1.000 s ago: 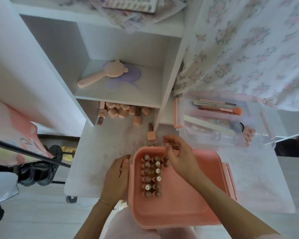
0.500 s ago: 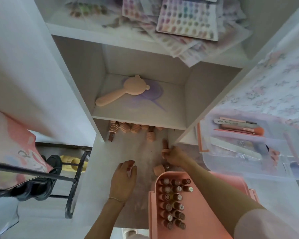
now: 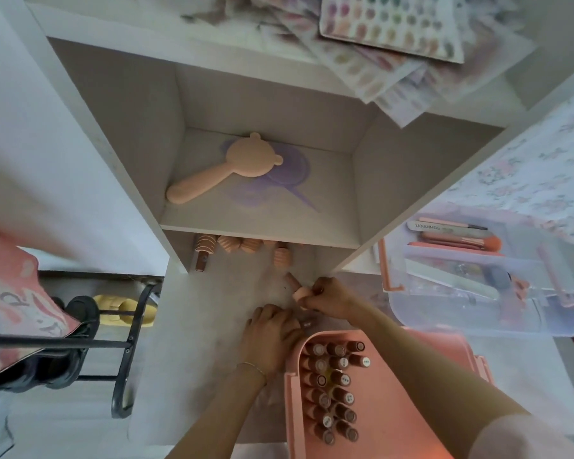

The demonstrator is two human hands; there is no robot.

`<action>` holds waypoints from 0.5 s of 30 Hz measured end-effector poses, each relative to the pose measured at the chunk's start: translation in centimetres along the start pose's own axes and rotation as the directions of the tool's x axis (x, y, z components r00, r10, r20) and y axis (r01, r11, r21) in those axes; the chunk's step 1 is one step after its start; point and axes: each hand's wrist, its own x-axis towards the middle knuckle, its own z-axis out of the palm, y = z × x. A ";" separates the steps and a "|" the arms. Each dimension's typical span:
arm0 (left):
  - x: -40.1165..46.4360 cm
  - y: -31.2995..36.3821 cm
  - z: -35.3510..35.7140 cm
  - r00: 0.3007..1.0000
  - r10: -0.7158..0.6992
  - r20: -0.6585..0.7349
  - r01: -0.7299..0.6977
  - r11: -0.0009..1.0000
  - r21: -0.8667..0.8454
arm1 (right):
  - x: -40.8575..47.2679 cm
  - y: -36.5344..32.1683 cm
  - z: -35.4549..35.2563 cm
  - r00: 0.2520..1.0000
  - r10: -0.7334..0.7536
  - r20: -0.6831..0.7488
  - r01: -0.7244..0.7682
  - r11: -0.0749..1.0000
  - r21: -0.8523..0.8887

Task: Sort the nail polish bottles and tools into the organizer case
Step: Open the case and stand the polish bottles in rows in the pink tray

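**Right hand gripping a loose bottle on the white surface; pink case partly filled**

The right hand was curled around a nail polish bottle lying on the white table, just in front of the shelf unit's lower opening. The bottle's peach cap showed at the fingers, its brown body pointing away toward the shelf. The left hand rested palm down on the table beside the near left corner of the pink organizer case, fingers bent; whether it held anything could not be told. A thin bracelet sat on that wrist.

Inside the case, upright bottles stood in roughly three rows along the left wall. Small white labels were visible on several caps; the print was too small to read.

Further peach ribbed-cap bottles lay on their sides under the shelf edge, well apart from the case.

To the right, a clear organizer box with pink latches held brushes and files. One nail file bore the legible word "SANANMOG".

On the shelf lay a peach bear-shaped hand mirror. Colour swatch sheets overhung the top shelf; their print was unreadable.
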 end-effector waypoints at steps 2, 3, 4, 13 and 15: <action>0.2 -0.3 0.0 0.999 0.030 0.039 -0.032 0.998 0.046 | -0.7 -0.4 -0.4 0.999 -0.052 -0.011 0.052 0.999 -0.007; 0.1 -0.4 -0.1 0.998 0.037 0.044 -0.038 0.999 0.035 | -1.1 -0.6 -0.5 0.997 -0.080 -0.024 0.079 0.996 -0.029; 0.1 -0.5 -0.3 0.999 0.042 0.035 -0.042 0.999 -0.001 | -1.6 -0.9 -0.7 0.993 -0.109 -0.048 0.107 0.993 -0.042; -3.7 0.3 -3.7 0.918 -0.397 0.001 0.259 0.597 -0.759 | -9.6 -0.3 -1.9 0.968 -0.243 -0.068 0.233 0.754 0.614; -5.3 0.8 -4.8 0.914 -0.405 0.013 0.220 0.468 -0.856 | -11.0 1.0 -2.3 0.957 -0.291 -0.022 0.219 0.669 0.711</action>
